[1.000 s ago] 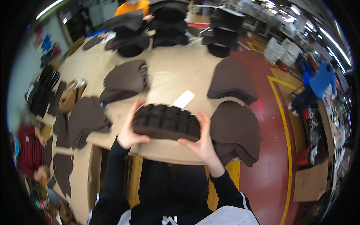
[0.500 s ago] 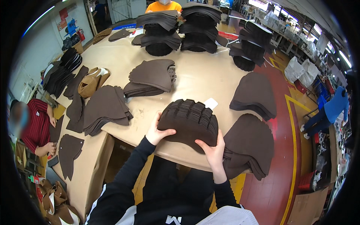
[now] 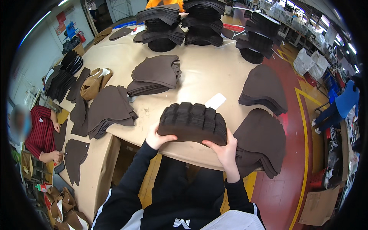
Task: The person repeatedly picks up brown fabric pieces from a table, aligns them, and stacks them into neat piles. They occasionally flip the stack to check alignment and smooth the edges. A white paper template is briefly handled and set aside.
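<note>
Between my two hands is a thick stack of dark brown cut pieces (image 3: 191,124), its notched, curved edge facing up and away from me. My left hand (image 3: 158,137) grips the left end, thumb across the near face. At the right end my right hand (image 3: 223,147) is closed the same way; the fingers of both hands are partly hidden behind the stack. A white paper tag (image 3: 216,101) shows just beyond it. Close to my right hand lies a pile of brown curved pieces (image 3: 262,140), and another brown pile (image 3: 264,88) sits farther back.
More brown piles lie at left (image 3: 109,109) and mid-table (image 3: 155,74). Tall dark stacks (image 3: 203,23) stand along the far side of the tan-covered table (image 3: 130,134). A co-worker in a striped shirt (image 3: 40,128) is at left; another person in blue (image 3: 341,103) stands at right.
The stack in my hands has tipped, so its near face looks shallower and its notched edge wider. More of the white tag shows. The whole view has shifted slightly.
</note>
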`<state>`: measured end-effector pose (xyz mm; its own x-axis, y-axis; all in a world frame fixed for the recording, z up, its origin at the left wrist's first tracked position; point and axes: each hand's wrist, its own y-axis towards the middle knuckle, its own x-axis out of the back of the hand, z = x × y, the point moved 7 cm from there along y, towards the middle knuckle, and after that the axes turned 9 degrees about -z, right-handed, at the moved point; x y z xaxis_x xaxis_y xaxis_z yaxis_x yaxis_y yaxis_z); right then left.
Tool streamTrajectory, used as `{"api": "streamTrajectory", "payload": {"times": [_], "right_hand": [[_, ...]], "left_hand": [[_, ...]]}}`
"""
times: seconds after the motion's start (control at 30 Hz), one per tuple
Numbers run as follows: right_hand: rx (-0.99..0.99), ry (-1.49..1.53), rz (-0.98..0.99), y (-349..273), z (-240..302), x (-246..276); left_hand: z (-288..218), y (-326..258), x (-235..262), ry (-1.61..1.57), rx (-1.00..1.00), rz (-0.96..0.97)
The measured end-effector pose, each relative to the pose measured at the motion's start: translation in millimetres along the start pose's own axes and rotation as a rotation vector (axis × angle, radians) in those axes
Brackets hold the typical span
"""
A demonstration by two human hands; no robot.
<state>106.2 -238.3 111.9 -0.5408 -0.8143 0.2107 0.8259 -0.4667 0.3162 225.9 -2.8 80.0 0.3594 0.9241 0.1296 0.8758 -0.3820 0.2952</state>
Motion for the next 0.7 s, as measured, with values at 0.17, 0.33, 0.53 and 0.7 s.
{"api": "streamTrajectory", "payload": {"times": [0.17, 0.33, 0.53, 0.7], "right_hand": [[0.048, 0.141, -0.104, -2, 9, 7], [-0.142, 0.159, 0.017, 3, -16, -4], [-0.444, 0.550, -0.126, -2, -53, 15], [-0.308, 0.732, -0.010, 10, -50, 10]], "left_hand": [[1, -7, -5, -0.004, 0.012, 0.082], [1, -6, -12, 0.009, 0.203, 0.258], [-29, -51, -25, -0.672, 0.363, 0.714], [-17, -80, -70, -1.075, 0.800, 0.993]]}}
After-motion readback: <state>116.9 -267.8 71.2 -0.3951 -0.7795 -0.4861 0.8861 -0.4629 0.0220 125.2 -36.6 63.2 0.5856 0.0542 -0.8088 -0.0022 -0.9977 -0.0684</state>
